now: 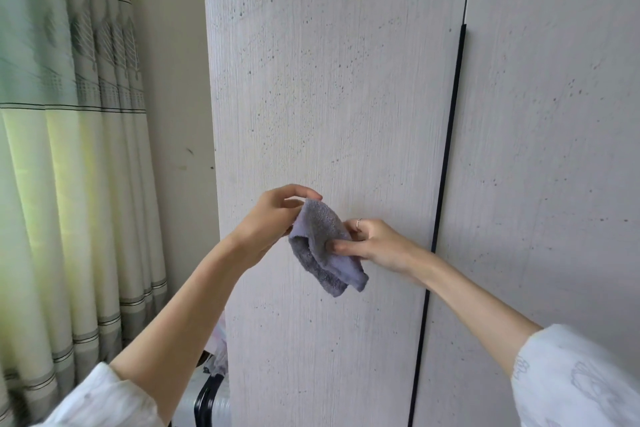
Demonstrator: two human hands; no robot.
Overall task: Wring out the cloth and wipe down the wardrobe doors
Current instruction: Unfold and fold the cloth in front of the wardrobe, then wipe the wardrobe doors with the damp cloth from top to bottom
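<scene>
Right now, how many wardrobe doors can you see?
2. The left door is behind the hands and cloth; the right door is past the dark gap. More doors may be out of view.

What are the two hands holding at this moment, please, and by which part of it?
Both hold the grey cloth: the left hand pinches its upper left edge, the right hand pinches its right side, thumb across the front.
</scene>
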